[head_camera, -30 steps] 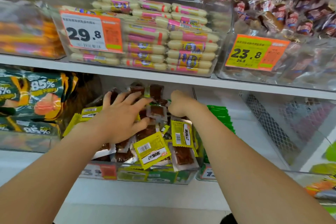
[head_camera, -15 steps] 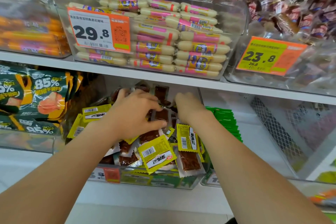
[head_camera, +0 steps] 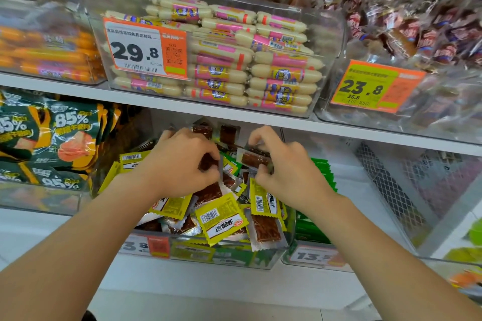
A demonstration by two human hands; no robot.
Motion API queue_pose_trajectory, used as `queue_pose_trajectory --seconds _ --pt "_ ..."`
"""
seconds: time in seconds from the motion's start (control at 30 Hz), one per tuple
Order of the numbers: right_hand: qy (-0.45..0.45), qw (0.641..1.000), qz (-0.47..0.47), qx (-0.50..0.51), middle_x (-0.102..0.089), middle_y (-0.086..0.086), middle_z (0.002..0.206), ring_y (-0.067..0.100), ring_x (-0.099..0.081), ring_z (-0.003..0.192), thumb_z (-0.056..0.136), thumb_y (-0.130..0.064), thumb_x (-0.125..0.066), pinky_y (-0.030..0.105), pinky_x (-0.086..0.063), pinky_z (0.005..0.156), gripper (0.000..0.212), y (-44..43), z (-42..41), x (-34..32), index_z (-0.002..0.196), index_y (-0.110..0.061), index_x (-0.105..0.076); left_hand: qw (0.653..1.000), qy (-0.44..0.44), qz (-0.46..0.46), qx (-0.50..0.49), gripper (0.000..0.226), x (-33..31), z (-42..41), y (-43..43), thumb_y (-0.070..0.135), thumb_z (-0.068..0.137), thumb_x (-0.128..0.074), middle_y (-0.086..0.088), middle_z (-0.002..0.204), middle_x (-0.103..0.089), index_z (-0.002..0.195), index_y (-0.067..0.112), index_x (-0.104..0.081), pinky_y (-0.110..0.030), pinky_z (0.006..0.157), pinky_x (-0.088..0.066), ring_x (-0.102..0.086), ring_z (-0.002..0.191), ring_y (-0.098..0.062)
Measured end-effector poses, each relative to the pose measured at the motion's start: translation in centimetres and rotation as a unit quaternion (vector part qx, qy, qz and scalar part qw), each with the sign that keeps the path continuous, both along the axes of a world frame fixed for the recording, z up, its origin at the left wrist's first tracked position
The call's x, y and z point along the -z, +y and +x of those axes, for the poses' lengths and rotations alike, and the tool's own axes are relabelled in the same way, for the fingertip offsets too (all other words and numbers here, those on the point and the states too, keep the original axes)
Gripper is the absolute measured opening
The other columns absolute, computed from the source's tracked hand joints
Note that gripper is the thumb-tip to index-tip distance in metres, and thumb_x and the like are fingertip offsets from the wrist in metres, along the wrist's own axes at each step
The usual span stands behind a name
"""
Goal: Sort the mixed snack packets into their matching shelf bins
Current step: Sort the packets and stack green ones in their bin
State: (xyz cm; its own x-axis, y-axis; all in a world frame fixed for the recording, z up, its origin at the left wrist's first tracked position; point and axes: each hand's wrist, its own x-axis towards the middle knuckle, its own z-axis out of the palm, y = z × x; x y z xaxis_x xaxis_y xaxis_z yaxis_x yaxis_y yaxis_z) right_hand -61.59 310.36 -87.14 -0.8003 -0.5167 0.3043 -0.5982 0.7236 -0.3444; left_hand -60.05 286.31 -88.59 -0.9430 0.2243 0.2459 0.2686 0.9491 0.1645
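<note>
Head view: with left hand (head_camera: pixel 182 164) gripping one clear red-brown strip packet (head_camera: pixel 208 163), right hand (head_camera: pixel 287 169) pinching a second packet (head_camera: pixel 254 159), both at rear of clear plastic bin (head_camera: pixel 208 253), lift gently, leaving yellow foil packets (head_camera: pixel 221 219).

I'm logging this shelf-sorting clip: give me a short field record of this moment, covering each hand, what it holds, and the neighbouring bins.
place: lower shelf, clear bin of mixed yellow and brown snack packets
left hand: in that bin, fingers curled round a brown packet
right hand: in that bin, pinches a clear-wrapped brown packet
bin to the right: green packets
bin to the left: dark green bags marked 85%
shelf above: stacked sausages, price tag 29.8
</note>
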Motion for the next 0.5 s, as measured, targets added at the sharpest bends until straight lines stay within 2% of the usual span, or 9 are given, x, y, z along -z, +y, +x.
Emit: queue_pose_trajectory --seconds 0.03,0.13,0.17,0.23,0.3,0.4,0.5 --pt "0.007 1.000 -0.007 0.004 -0.074 0.000 0.103 0.019 -0.058 0.052 0.090 -0.006 -0.063 0.042 -0.056 0.054 0.053 0.4 0.2 0.0 0.124 -0.041 -0.040 1.000 0.014 0.008 -0.015 0.044 0.2 0.1 0.1 0.062 0.080 -0.043 0.020 0.118 -0.064 0.110 0.042 -0.068 -0.050 0.103 -0.039 -0.055 0.115 -0.017" --pt "0.044 0.999 0.003 0.028 -0.065 -0.010 0.085 0.013 -0.055 0.063 0.090 -0.008 -0.064 0.032 -0.050 0.059 0.052 1.8 0.5 0.1 0.132 -0.036 -0.053 0.997 0.062 0.022 -0.027 0.030 0.4 -0.2 1.0 0.056 0.093 -0.049 0.012 0.107 -0.060 0.093 0.032 -0.066 -0.048 0.097 -0.043 -0.054 0.103 -0.018" --pt "0.050 0.998 0.007 0.031 -0.063 -0.009 0.082 0.010 -0.053 0.065 0.090 -0.008 -0.064 0.028 -0.046 0.060 0.049 2.2 0.5 0.2 0.131 -0.034 -0.058 0.998 0.063 0.024 -0.019 0.028 0.5 -0.4 1.4 0.054 0.097 -0.051 0.010 0.107 -0.060 0.095 0.030 -0.065 -0.048 0.097 -0.044 -0.055 0.104 -0.019" --pt "0.048 0.999 0.010 0.023 -0.064 -0.009 0.083 0.002 -0.049 0.065 0.089 -0.005 -0.066 0.021 -0.039 0.060 0.045 2.7 0.7 0.3 0.125 -0.031 -0.065 1.000 0.012 0.002 0.004 0.032 0.9 -1.0 2.5 0.048 0.100 -0.052 0.005 0.124 -0.060 0.123 0.028 -0.062 -0.049 0.101 -0.041 -0.052 0.120 -0.022" --pt "0.034 0.999 0.018 0.008 -0.068 -0.009 0.090 0.002 -0.050 0.068 0.087 -0.002 -0.066 0.024 -0.043 0.064 0.044 2.7 0.9 0.6 0.121 -0.031 -0.069 0.997 -0.064 -0.046 0.020 0.048 1.4 -1.5 3.3 0.044 0.100 -0.047 0.003 0.143 -0.052 0.146 0.027 -0.048 -0.053 0.104 -0.035 -0.043 0.133 -0.024" --pt "0.016 1.000 0.007 0.003 -0.073 -0.009 0.110 0.009 -0.061 0.085 0.086 0.000 -0.065 0.032 -0.055 0.081 0.045 2.7 1.1 1.1 0.119 -0.030 -0.071 0.993 -0.098 -0.061 0.008 0.055 1.3 -1.8 3.9 0.046 0.094 -0.050 0.001 0.141 -0.050 0.146 0.028 -0.050 -0.053 0.104 -0.033 -0.039 0.132 -0.028" --pt "0.018 1.000 -0.006 0.004 -0.070 -0.011 0.116 0.009 -0.063 0.101 0.086 0.000 -0.066 0.033 -0.055 0.093 0.043 2.9 0.9 1.4 0.117 -0.029 -0.072 0.996 -0.085 -0.038 -0.010 0.053 0.5 -2.1 4.0 0.043 0.091 -0.060 -0.002 0.137 -0.049 0.141 0.026 -0.054 -0.050 0.106 -0.034 -0.037 0.129 -0.031"
